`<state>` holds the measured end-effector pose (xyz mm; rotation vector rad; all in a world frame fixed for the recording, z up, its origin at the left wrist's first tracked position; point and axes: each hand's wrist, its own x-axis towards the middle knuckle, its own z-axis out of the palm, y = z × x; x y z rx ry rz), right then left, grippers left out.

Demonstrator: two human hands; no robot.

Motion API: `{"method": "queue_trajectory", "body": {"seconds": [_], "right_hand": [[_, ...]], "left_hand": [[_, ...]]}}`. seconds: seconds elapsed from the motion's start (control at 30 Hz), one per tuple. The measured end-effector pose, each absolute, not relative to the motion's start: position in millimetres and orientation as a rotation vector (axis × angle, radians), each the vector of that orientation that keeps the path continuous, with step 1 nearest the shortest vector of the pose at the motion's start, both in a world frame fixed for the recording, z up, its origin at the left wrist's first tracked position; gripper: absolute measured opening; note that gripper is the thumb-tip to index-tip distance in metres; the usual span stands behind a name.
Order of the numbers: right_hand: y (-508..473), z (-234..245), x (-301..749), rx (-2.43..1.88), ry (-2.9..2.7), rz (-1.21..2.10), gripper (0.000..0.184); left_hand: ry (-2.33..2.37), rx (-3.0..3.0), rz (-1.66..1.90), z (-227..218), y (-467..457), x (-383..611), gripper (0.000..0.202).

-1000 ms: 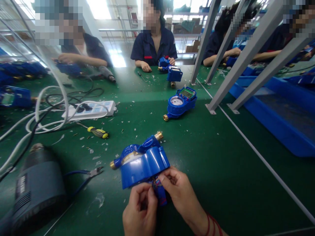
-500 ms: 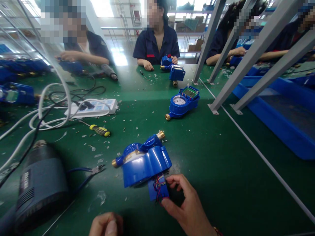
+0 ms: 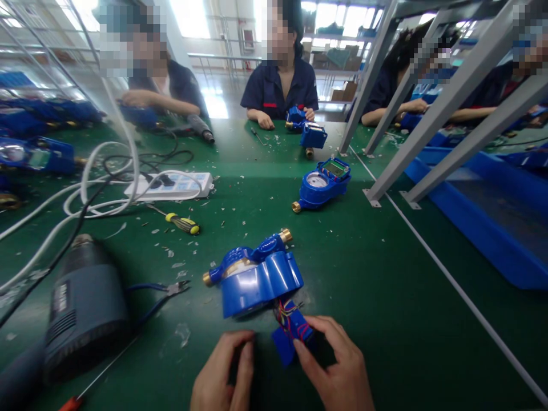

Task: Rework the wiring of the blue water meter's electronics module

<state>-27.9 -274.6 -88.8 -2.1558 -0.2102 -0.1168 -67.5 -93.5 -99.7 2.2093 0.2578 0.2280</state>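
A blue water meter (image 3: 261, 285) is lying tipped over on a green desk (image 3: 385, 297), just ahead of a worker's bare hands, with a small blue module (image 3: 302, 319) hanging off its near side by a bundle of thin coloured wires (image 3: 286, 313). The right hand (image 3: 340, 365) is closing its grip on the module's right edge, thumb and forefinger pinching lightly. The left hand (image 3: 225, 371) is resting just to the left, fingers curling loosely; nothing is showing in its grip, though whether something small is hiding there cannot be told.

The meter is looking like the heavy piece, rigid and probably slippery across its glossy casing; its body or a brass end (image 3: 286, 234) is offering the surest hold. The module is appearing light and stiff, and calling for fingertips on its edges. The wires are seeming soft and the most fragile part, with a tug likely straining their joints.

The meter's smooth, rounded casing is facing the worker and catching the light, while its threaded brass ends are sticking out left and upper right. Red, yellow and dark strands are looping across the module, and a flat blue flap (image 3: 282, 347) is jutting beneath it.
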Motion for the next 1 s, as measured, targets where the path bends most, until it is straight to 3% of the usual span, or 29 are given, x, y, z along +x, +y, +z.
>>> {"method": "queue_trajectory", "body": {"seconds": [0.23, 0.53, 0.6, 0.7, 0.77, 0.87, 1.0], "right_hand": [[-271.6, -84.5, -35.8, -2.132, -0.225, -0.206, 0.019], [-279.9, -87.2, -38.2, -2.255, -0.401, -0.442, 0.020], [-282.1, -92.2, -38.1, -2.276, -0.379, -0.460, 0.034], [-283.8, -100.0, -35.3, -2.267, -0.406, -0.382, 0.080], [-283.5, -102.5, -31.8, -2.219, -0.410, -0.304, 0.096], [-282.8, -100.3, -25.0, -2.075, -0.359, -0.086, 0.099], [-284.5, -94.1, -18.0, -2.019, -0.363, 0.172, 0.088]], "left_hand": [[0.189, 1.649, -0.250, -87.9, -129.0, -33.9, 0.034], [0.341, 0.971, -0.357, -88.1, -132.3, -24.6, 0.028], [0.367, 0.875, -0.352, -89.1, -133.4, -24.5, 0.025], [0.375, 0.867, -0.345, -88.8, -134.0, -25.1, 0.019], [0.375, 0.868, -0.341, -86.1, -133.6, -24.4, 0.017], [0.362, 0.833, -0.348, -80.3, -131.8, -20.8, 0.018], [0.252, 1.032, -0.399, -78.1, -124.1, -20.0, 0.026]]}}
